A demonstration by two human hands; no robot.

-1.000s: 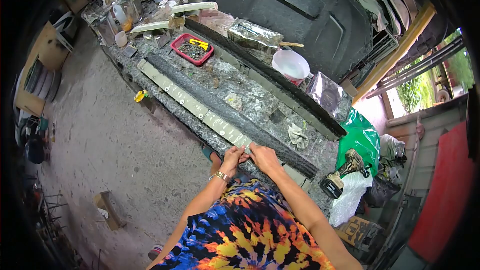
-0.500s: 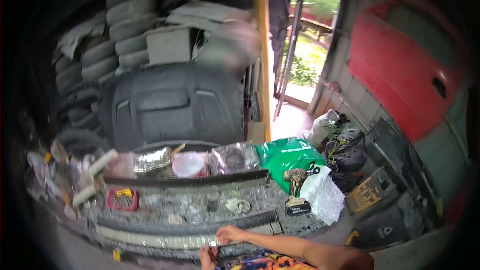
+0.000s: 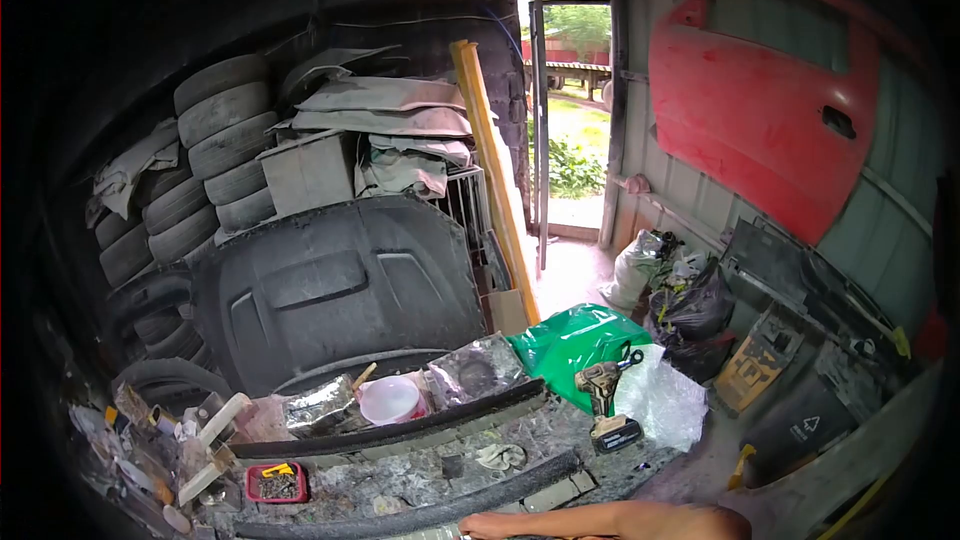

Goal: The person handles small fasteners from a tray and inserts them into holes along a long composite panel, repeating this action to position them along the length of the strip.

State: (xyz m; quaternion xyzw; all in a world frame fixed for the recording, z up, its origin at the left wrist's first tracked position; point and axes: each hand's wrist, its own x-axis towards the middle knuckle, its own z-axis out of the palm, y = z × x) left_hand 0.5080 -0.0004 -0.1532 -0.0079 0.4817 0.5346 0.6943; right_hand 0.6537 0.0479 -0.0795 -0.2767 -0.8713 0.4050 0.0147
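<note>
Along the worktop's (image 3: 370,470) near edge, the right hand (image 3: 486,527) lies low over the long trim strip (image 3: 500,489); whether its fingers pinch anything I can't tell. The strip is black and rough-textured, gently curved from here, with a pale, flat face (image 3: 560,493) showing near its right end. Farther out sit a crumpled rag (image 3: 500,456) and, by the worktop's right end, a cordless drill (image 3: 605,410). Half a second ago both hands showed over the strip; now the gaze has lifted, leaving the left hand and most of that pale face out of sight.
</note>
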